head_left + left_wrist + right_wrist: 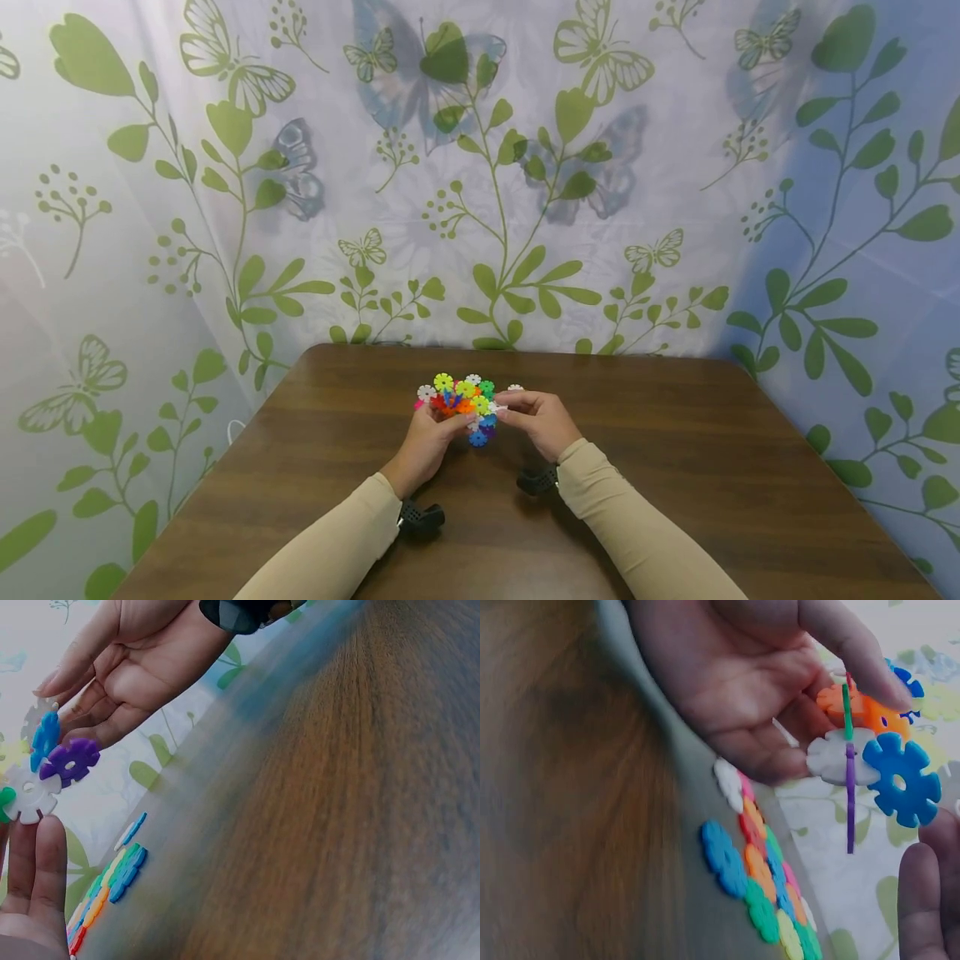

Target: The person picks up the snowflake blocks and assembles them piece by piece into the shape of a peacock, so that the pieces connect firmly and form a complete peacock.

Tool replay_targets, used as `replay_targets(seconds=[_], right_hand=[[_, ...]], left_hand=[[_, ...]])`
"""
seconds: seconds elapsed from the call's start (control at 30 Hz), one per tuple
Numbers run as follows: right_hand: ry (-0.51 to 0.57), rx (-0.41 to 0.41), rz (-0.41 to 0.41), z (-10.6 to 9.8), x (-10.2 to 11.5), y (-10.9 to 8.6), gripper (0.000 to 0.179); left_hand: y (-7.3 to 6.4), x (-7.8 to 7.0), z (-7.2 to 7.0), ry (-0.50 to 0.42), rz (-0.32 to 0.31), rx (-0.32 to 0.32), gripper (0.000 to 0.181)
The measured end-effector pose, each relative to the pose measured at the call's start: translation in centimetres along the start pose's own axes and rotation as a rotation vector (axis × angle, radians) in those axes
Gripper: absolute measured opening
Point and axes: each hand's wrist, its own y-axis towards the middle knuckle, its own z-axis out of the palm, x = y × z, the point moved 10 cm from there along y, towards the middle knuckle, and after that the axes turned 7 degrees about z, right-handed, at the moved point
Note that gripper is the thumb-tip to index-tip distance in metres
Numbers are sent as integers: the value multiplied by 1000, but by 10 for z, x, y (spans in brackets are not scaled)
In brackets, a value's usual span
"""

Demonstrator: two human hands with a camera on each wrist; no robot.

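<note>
Several interlocking plastic snowflake discs are joined into a cluster (453, 403) in front of me, red, orange, blue, white and other colours. The left hand (424, 446) grips this cluster, its thumb across the near side. On the other side, the right hand (546, 425) pinches a white snowflake disc (498, 407) at the cluster's edge. A blue disc (901, 780) and a white disc (832, 756) of the cluster interlock in the right wrist view. A purple disc (73, 762) shows beside the right fingers in the left wrist view. Both hands partly cover the joined pieces.
Loose snowflake discs (761, 881) of several colours lie on the brown wooden table (652, 467), beyond the hands. A patterned curtain (510, 208) with leaves and butterflies hangs behind the table's far edge. Black cameras (422, 518) sit under both wrists.
</note>
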Motion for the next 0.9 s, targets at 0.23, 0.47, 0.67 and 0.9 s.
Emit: replay_targets(seconds=[0.23, 0.47, 0.67, 0.9], right_hand=[[173, 54, 35, 9, -3, 0, 29], [193, 71, 27, 13, -4, 0, 29], [166, 71, 16, 14, -4, -1, 29], [135, 22, 24, 10, -6, -1, 28]], left_hand=[[0, -1, 0, -46, -9, 0, 43], [2, 3, -1, -67, -34, -3, 42], [0, 2, -1, -64, -55, -14, 46], [4, 3, 2, -98, -21, 4, 39]])
